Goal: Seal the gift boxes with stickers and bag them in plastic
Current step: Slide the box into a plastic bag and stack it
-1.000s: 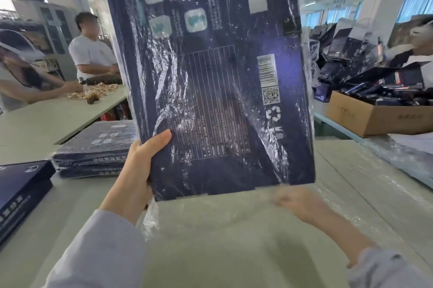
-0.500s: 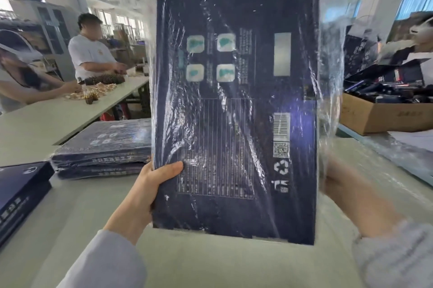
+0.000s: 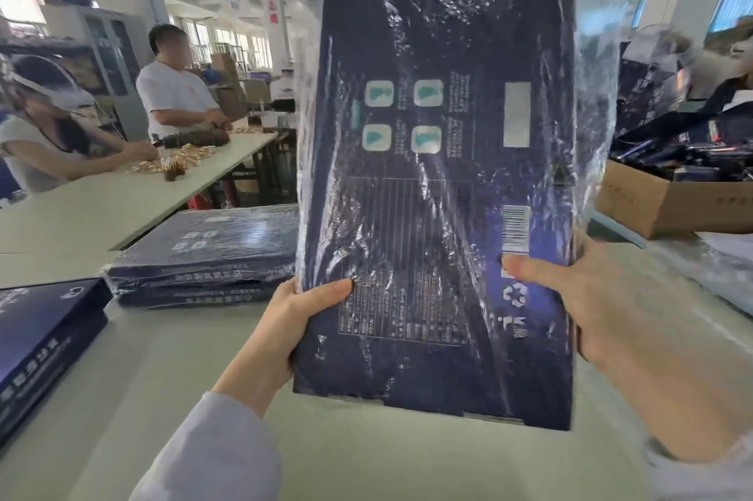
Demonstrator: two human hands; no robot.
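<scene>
Above the table [image 3: 366,460], both hands hold the gift box [image 3: 440,195] upright, long axis vertical.

gift box [image 3: 432,223] print illegible, unbagged box [image 3: 45,337] cropped

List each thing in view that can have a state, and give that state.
gift box: held upright, inside the bag.
plastic bag: round the box, crinkled, slack above it.
left hand: grips the box's lower left edge.
right hand: grips the box's lower right edge.
stacked boxes: lying flat, bagged.
cardboard carton: open, full.
</scene>
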